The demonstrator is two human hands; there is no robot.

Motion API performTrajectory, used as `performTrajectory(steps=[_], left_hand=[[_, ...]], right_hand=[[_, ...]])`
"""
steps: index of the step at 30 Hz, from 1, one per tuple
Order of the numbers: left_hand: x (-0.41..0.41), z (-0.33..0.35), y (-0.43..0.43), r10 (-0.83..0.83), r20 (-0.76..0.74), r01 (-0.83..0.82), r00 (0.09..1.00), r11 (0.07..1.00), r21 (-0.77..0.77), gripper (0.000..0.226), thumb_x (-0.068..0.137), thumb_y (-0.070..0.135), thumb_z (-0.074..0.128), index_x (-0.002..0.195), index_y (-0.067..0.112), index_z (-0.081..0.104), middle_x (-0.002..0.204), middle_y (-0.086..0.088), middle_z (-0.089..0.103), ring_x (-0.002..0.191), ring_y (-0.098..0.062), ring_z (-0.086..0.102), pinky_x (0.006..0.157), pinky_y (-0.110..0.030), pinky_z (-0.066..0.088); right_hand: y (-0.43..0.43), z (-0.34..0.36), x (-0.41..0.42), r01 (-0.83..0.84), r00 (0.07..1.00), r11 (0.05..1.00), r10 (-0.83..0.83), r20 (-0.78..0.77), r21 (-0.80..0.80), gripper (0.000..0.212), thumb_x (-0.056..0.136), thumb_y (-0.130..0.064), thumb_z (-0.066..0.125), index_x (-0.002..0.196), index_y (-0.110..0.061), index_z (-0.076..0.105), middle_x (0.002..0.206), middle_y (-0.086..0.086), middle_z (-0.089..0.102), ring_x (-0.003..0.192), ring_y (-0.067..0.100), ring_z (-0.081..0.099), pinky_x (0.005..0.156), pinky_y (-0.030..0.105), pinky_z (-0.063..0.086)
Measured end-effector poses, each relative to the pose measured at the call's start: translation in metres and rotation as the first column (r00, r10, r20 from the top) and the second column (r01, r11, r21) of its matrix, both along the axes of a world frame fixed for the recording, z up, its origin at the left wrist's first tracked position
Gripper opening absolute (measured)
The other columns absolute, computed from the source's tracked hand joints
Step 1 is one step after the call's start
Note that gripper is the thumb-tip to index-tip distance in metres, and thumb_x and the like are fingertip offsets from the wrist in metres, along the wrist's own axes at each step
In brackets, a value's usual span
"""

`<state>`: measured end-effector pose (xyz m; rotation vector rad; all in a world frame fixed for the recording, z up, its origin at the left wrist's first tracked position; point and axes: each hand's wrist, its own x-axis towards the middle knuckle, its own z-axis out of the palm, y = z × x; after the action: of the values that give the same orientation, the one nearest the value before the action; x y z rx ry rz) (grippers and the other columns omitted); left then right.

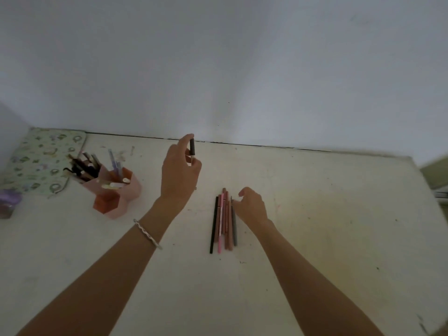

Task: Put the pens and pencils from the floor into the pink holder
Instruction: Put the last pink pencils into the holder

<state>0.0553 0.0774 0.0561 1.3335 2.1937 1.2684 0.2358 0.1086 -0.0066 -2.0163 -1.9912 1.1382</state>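
Where the pale floor point(315, 214) meets the white wall point(242, 69), a purple object point(8, 202) sits at the far left edge, too blurred to identify, with a green patterned cloth pouch point(41, 161) lying behind it in the corner. Just right of the pouch stands the pink holder point(126, 192), a cluster of angled compartments with an orange one point(105, 201) at its front; dark and pale pens point(84, 166) already lean out of its cups. Further right, the left hand point(178, 175), a silver bracelet point(146, 234) on its wrist, is raised above the floor and pinches a dark pen point(192, 146) upright between thumb and fingers, well apart from the holder. Nothing lies between that hand and the holder. Right again, a row of pens and pencils point(223, 221) lies side by side on the floor, black, pink, brown and grey. The right hand point(251, 206), fingers loosely curled, touches the grey pencil point(234, 224) at the row's right edge; whether it grips it cannot be told.
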Motion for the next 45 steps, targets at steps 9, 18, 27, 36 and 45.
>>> performTrajectory(steps=[9,18,27,36,45], left_hand=[[-0.014,0.006,-0.021,0.029,0.057,-0.032,0.998,0.998,0.046,0.047,0.089,0.003,0.064,0.131,0.019,0.051,0.102,-0.004,0.063,0.083,-0.014,0.061,0.071,-0.021,0.053],[-0.077,0.047,-0.028,0.105,-0.017,-0.098,0.994,0.969,0.227,0.042,0.090,0.005,0.062,0.128,0.019,0.053,0.095,0.000,0.064,0.083,-0.011,0.063,0.074,-0.014,0.051],[-0.151,0.056,-0.052,0.147,-0.281,-0.155,0.948,0.988,-0.006,0.037,0.090,0.007,0.063,0.123,0.020,0.049,0.104,-0.009,0.063,0.081,-0.020,0.065,0.074,-0.030,0.053],[-0.161,0.032,-0.070,-0.069,-0.710,-0.155,0.701,0.957,-0.247,0.026,0.085,0.034,0.066,0.103,0.017,0.076,0.129,-0.004,0.061,0.122,-0.030,0.047,0.095,-0.044,0.032],[-0.166,0.058,-0.070,0.103,-0.560,-0.159,0.822,0.986,-0.051,0.036,0.086,0.009,0.058,0.122,0.012,0.064,0.117,-0.009,0.067,0.116,-0.030,0.052,0.095,-0.043,0.040]], right_hand=[[-0.019,-0.013,-0.014,0.057,0.998,0.995,-0.059,0.028,0.078,0.013,0.095,-0.012,0.052,0.105,-0.005,0.046,0.095,0.009,0.056,0.081,0.023,0.056,0.062,0.032,0.044],[0.019,0.064,-0.064,0.351,0.838,0.902,-0.183,-0.515,0.252,0.030,0.084,-0.007,0.061,0.113,-0.012,0.054,0.095,0.002,0.060,0.081,0.019,0.060,0.062,0.019,0.046],[0.002,0.085,-0.131,0.337,0.679,0.914,-0.070,-0.731,0.225,0.032,0.088,-0.004,0.056,0.114,-0.021,0.049,0.078,-0.002,0.057,0.054,-0.001,0.050,0.050,0.013,0.043],[-0.016,0.080,-0.166,0.309,0.665,0.904,0.017,-0.746,0.296,0.023,0.090,-0.007,0.058,0.108,-0.019,0.052,0.076,-0.002,0.063,0.060,-0.003,0.058,0.053,0.009,0.043],[-0.042,0.058,-0.207,-0.054,0.772,0.857,0.362,-0.523,0.513,0.016,0.096,-0.008,0.055,0.112,-0.012,0.058,0.094,0.000,0.069,0.087,0.012,0.067,0.083,0.026,0.056]])
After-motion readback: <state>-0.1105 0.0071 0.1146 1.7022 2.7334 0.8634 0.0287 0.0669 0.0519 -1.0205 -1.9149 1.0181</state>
